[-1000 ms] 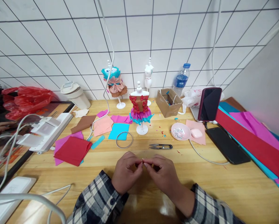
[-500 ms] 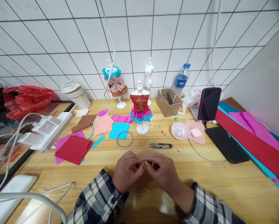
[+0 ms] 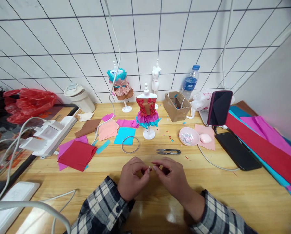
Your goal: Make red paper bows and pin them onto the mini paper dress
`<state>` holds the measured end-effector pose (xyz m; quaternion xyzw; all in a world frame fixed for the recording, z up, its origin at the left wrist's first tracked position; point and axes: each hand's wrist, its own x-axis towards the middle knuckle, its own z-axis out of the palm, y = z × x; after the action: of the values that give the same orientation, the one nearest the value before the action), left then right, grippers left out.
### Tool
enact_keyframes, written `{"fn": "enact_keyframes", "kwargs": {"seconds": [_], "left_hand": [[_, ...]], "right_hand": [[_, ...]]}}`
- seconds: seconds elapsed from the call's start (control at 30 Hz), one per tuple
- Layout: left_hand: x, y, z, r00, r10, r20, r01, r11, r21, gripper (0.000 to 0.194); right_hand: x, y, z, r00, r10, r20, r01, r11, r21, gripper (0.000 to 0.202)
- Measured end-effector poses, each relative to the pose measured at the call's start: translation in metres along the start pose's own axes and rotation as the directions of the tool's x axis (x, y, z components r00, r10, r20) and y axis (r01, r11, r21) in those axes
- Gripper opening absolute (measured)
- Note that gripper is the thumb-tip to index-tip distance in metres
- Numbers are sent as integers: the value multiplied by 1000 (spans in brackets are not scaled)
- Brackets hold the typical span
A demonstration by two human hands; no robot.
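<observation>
My left hand (image 3: pixel 133 178) is closed in a pinch near the front middle of the table. A tiny pale speck shows at its fingertips, too small to name. Just to its right, my right hand (image 3: pixel 172 175) has thumb and index finger curled close together, pointing at the left fingertips across a narrow gap. What lies between those right fingertips, if anything, cannot be made out. Beyond the hands lie dark thread snips (image 3: pixel 168 151) and a thin metal hoop (image 3: pixel 130 145). A small white dress form (image 3: pixel 148 134) wears a red, brown, purple and turquoise dress (image 3: pixel 147 112).
Fabric pieces, among them a folded red cloth (image 3: pixel 77 155) and a turquoise square (image 3: pixel 124 136), lie on the left. A pink dish (image 3: pixel 189 143) of small shiny bits, a cardboard box (image 3: pixel 177 112), a water bottle (image 3: pixel 190 81) and a black phone (image 3: pixel 238 151) are on the right.
My fingertips, which met half a second ago, are now slightly apart. The right index finger has straightened a little, and the pale speck stays at my left fingertips.
</observation>
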<state>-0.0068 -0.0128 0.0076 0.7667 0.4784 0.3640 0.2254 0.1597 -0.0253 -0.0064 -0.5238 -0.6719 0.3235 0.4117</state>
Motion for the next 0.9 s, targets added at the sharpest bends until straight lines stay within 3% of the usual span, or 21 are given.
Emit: {"fn": "enact_keyframes", "kwargs": {"seconds": [0.17,0.43,0.63,0.9], "left_hand": [[1,1,-1,999,-41,4,41,998,-38,14],[-1,-6,5,998,59,2,-59,994,91,13],[2,-12,12,991,132,32,-136,978,158,14],[-1,-6,7,985,166,43,-171,974,150,15]], "right_hand": [[1,-1,-5,989,-143,48,145,988,-49,18],[2,5,-3,983,-166,73,174,976,-128,17],[5,6,-5,993,-94,70,104,981,-166,11],[4,3,3,998,21,55,-14,991,-135,5]]}}
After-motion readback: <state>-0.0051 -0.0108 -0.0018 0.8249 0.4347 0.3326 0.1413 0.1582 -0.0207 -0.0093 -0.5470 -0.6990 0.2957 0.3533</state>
